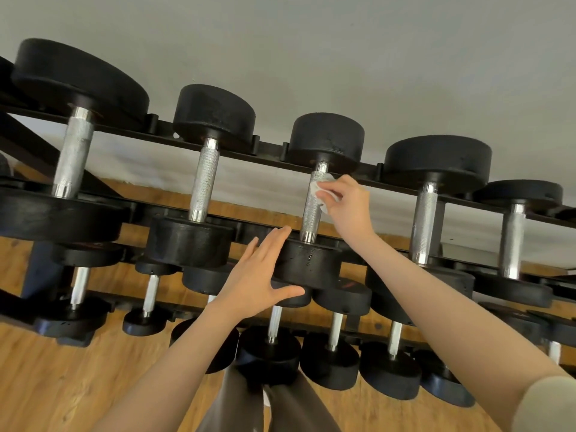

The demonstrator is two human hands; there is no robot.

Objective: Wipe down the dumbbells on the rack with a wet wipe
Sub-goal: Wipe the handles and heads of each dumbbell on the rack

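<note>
Dumbbells with black round heads and knurled metal handles lie in rows on a black metal rack, on an upper tier and lower ones beneath. Behind the rack is a plain pale wall; below it, a wooden plank floor. The right hand pinches a white wet wipe against the handle of the middle upper dumbbell. The left hand is spread flat, fingers straight, against that dumbbell's near head. A red mark on one lower head is too blurred to read.
</note>
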